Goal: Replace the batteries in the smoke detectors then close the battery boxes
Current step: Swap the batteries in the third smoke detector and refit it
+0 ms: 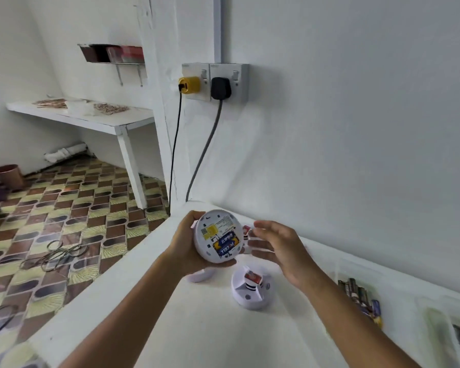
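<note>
Landmark: the smoke detector (pixel 218 239) I hold up above the white counter (pixel 197 328); all places are given from it.
Left hand (pixel 187 243): my fingers curl round the detector's rim from the left, holding it tilted with its back toward me.
Battery bay: open, with blue-and-yellow batteries (pixel 225 245) seated side by side in the lower half of the back; no cover on it.
Right hand (pixel 279 247): just right of the detector, fingers spread and relaxed, holding nothing, not touching it.
Second detector (pixel 251 289): on the counter below and to the right, back up, something red showing in its centre; too blurred to say what.
White piece (pixel 201 274): on the counter directly below, partly hidden by my left hand; possibly a cover, I cannot tell.
Spare batteries (pixel 361 298): well to the lower right, near the wall.
Risk: the tilted, uncovered bay could let a cell slip out if I turn it further.
Risk: polarity is unreadable from here; a reversed cell would leave the detector dead after closing.
</note>
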{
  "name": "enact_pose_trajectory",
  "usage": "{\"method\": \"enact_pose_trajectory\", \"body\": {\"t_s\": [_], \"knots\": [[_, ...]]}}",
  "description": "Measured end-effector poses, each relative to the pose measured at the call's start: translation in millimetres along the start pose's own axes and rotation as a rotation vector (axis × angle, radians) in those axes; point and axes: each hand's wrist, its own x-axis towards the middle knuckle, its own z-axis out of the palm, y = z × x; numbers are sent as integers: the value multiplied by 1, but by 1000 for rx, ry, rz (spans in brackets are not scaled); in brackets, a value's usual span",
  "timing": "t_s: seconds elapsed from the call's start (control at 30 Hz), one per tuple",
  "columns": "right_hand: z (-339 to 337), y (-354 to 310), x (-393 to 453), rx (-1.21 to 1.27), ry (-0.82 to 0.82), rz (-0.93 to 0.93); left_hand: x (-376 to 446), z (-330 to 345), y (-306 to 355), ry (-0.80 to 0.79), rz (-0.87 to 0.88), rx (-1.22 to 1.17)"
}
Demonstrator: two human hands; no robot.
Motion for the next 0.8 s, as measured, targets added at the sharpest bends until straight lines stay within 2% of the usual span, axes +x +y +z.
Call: {"method": "enact_pose_trajectory", "body": {"t_s": [0.2, 0.3, 0.53, 0.67, 0.8], "knots": [[73, 15, 61, -237, 16, -41, 4, -108, 31, 126, 221, -347], [97, 29, 98, -473, 28, -107, 10, -142, 30, 165, 284, -454], [127, 56, 158, -1134, -137, -99, 23, -181, 21, 165, 332, -576], [135, 65, 172, -1283, -169, -25, 29, -195, 19, 145, 305, -615], [140, 69, 177, -1414, -152, -94, 26, -198, 17, 89, 279, -539]]}}
